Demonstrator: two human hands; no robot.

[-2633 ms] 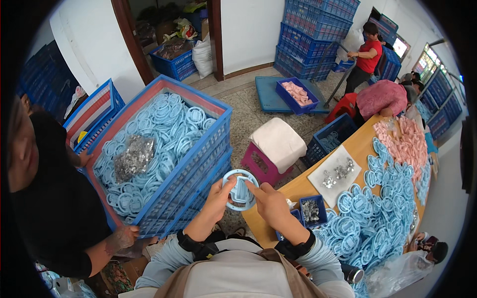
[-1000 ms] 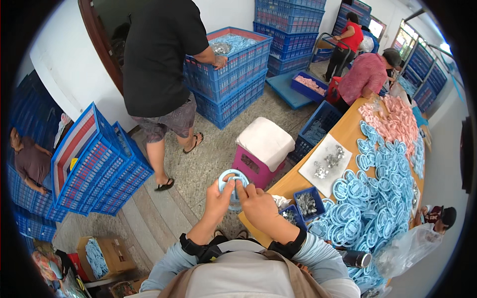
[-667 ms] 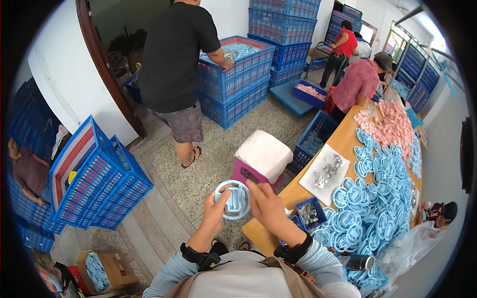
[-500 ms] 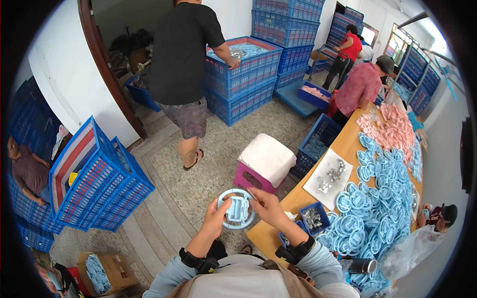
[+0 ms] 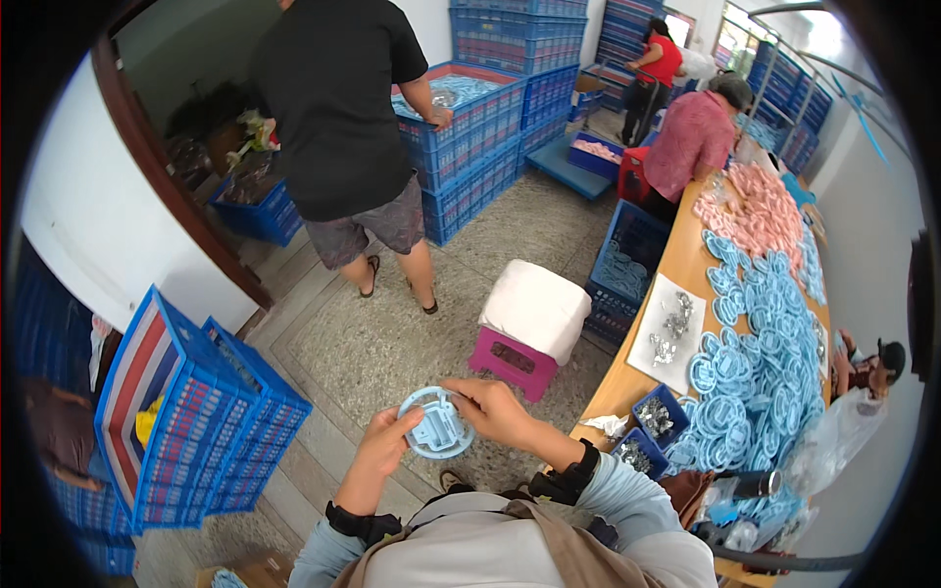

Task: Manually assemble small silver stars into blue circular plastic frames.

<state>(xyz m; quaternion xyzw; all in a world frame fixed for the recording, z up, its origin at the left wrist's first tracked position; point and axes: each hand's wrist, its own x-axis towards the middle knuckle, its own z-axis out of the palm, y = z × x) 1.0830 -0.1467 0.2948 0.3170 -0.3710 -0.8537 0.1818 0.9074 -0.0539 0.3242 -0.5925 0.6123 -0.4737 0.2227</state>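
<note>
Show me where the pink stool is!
In the head view, the stool stands right of centre, beyond the right hand and left of the table.

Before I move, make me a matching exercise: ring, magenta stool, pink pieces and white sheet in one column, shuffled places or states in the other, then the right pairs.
Column one:
1. Ring
2. Magenta stool
3. Pink pieces
4. White sheet

Column two:
A. Heaped toward the far end of the table
B. Under metal bits
C. Between the left hand and right hand
D. Topped with a white cover

Pairs: 1-C, 2-D, 3-A, 4-B
</note>
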